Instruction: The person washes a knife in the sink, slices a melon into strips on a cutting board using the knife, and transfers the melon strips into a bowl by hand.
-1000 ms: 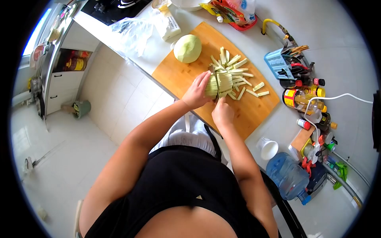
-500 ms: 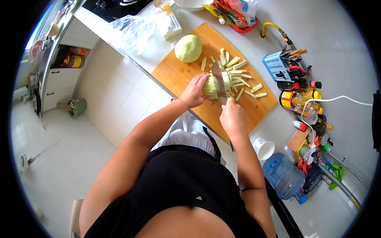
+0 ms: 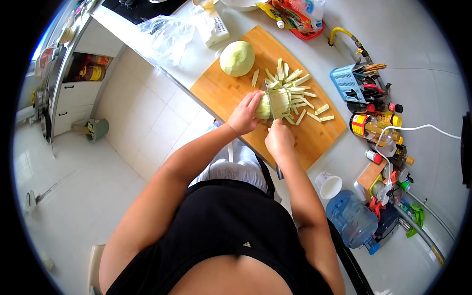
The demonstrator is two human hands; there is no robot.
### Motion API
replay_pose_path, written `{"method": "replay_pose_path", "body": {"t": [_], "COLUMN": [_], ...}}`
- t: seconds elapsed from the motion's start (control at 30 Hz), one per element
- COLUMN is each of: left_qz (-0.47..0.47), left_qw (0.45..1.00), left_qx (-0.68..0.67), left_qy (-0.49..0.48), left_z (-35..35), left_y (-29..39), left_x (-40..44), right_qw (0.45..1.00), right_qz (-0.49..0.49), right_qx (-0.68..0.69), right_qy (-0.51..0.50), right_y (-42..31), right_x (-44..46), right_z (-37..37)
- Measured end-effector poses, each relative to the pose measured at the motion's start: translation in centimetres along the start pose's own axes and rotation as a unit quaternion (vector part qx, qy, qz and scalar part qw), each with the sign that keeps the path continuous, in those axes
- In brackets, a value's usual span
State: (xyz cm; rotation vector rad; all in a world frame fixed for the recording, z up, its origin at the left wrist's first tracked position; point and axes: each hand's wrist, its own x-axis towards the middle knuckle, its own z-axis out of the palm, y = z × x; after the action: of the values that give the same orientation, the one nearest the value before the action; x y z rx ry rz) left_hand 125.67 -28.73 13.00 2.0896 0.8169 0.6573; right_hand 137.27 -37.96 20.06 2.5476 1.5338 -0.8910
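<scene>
A cleaver [image 3: 274, 109] is in my right hand [image 3: 280, 139], its fingers wrapped round the handle. Its blade stands in a partly sliced piece of pale green vegetable [image 3: 262, 107] on the wooden cutting board [image 3: 310, 137]. My left hand [image 3: 244, 116] grips the near left side of that piece, with the fingertips close to the blade. Thin slices lean against the blade's right side. Cut sticks [image 3: 294, 81] lie scattered on the board to the right. A peeled, round pale green vegetable [image 3: 237, 58] sits at the board's upper left.
A clear plastic bag [image 3: 169, 37] and a white box [image 3: 212, 28] lie beyond the board. Along the wall stand a blue utensil basket [image 3: 345, 82] and several bottles [image 3: 361, 125]. A white cup [image 3: 328, 185] and a large water jug [image 3: 353, 219] are at right.
The cleaver has come down into the vegetable piece, and my right hand has shifted slightly left. More slices show right of the blade. My left hand still holds the piece.
</scene>
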Motion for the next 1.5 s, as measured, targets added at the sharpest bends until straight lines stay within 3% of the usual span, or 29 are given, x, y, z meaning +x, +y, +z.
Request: {"method": "replay_pose_path", "body": {"t": [0.17,0.43,0.53,0.8,1.5], "left_qz": [-0.023,-0.039,-0.043,-0.040,-0.008], "left_qw": [0.999,0.999,0.999,0.998,0.999], "left_qx": [-0.024,-0.023,-0.023,-0.037,0.033], "left_qy": [0.000,0.006,0.002,0.005,-0.039], "left_z": [0.0,-0.2,-0.2,-0.3,-0.9], "left_y": [0.0,0.7,0.8,0.7,-0.3], "left_x": [0.3,-0.1,-0.2,-0.2,-0.5], "right_qw": [0.998,0.997,0.995,1.000,0.999], "right_qz": [0.005,0.014,-0.036,-0.010,-0.002], "right_qx": [0.008,0.048,0.032,0.005,0.002], "right_qy": [0.058,0.062,0.082,-0.015,-0.041], "right_y": [1.5,-0.2,-0.2,-0.6,-0.9], "right_x": [0.8,-2.6,-3.0,-5.0,-0.6], "right_z": [4.9,-4.4,-5.0,-6.3,-3.7]}}
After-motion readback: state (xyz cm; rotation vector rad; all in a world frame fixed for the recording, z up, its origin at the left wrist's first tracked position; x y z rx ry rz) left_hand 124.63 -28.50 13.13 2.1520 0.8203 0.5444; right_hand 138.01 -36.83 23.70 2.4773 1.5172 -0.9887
